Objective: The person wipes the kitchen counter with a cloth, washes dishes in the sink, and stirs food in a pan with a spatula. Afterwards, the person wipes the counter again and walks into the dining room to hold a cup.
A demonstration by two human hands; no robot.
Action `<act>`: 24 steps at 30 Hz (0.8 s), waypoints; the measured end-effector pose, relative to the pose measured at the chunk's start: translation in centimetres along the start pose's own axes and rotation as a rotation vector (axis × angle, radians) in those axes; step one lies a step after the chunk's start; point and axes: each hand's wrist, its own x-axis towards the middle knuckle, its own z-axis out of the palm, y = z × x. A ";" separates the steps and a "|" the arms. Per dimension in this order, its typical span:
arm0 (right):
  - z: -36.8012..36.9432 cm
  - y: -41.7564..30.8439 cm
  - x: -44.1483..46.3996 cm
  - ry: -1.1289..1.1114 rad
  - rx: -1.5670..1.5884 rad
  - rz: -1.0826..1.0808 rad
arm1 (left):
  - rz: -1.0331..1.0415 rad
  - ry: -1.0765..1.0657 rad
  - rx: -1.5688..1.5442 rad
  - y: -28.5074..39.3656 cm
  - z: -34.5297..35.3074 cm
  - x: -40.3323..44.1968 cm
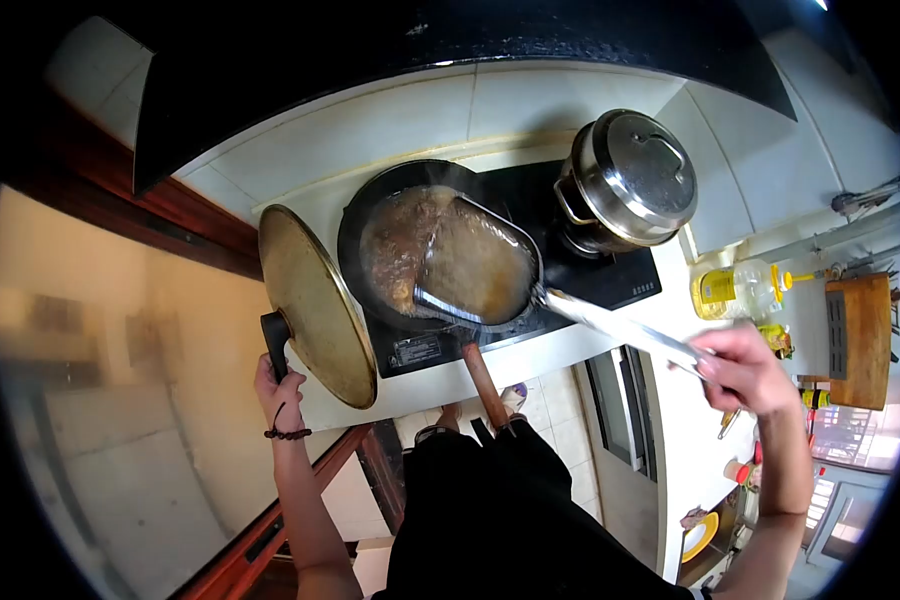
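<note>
My left hand [278, 392] is closed around the black knob of a large pan lid [320, 310], which tilts on edge beside the stove. In my right hand [750, 370] is the metal handle of a wok spatula [610, 322]. Its broad, raised-edge blade reaches over and into the wok [355, 262], hiding part of what lies there. Brown food [400, 245], apparently in bubbling liquid, shows to the left of the blade; its kind is unclear. The wok's wooden handle [482, 385] points toward my body.
A lidded steel pot [635, 180] stands on the right side of the black cooktop [610, 285]. Along the counter to the right are an oil bottle [735, 290], a wooden board [865, 340] and a yellow-rimmed plate [700, 537]. A dark hood [450, 60] hangs above.
</note>
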 end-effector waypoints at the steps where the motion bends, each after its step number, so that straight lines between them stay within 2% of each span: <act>1: -0.1 -0.8 -1.2 0.030 -0.029 -0.002 | 0.015 0.013 0.005 0.3 0.4 -0.3; 9: -3.8 -1.3 -8.0 -0.030 0.133 -0.133 | 0.030 0.002 -0.015 1.9 2.0 -1.6; 11: -4.4 -1.2 -9.4 0.003 0.158 -0.186 | 0.090 0.027 0.068 2.2 3.1 -1.8; 12: -4.6 -1.0 -10.3 0.048 0.130 -0.175 | 0.126 -0.001 0.014 1.4 2.8 -1.7; 15: -5.1 -0.4 -12.3 0.106 0.127 -0.230 | 0.048 -0.013 -0.104 0.4 2.8 -1.7; 16: -5.3 -0.1 -12.7 0.114 0.126 -0.232 | 0.036 -0.007 -0.053 0.0 2.7 -1.8; 18: -5.8 0.6 -13.6 0.056 0.218 -0.334 | 0.031 0.014 -0.025 1.4 3.7 -2.7; 23: -8.0 0.7 -16.0 0.016 0.151 -0.361 | 0.028 0.021 0.012 2.8 4.2 -4.1; 24: -9.6 0.8 -16.4 -0.161 0.130 -0.258 | 0.037 0.018 -0.004 2.7 4.1 -4.3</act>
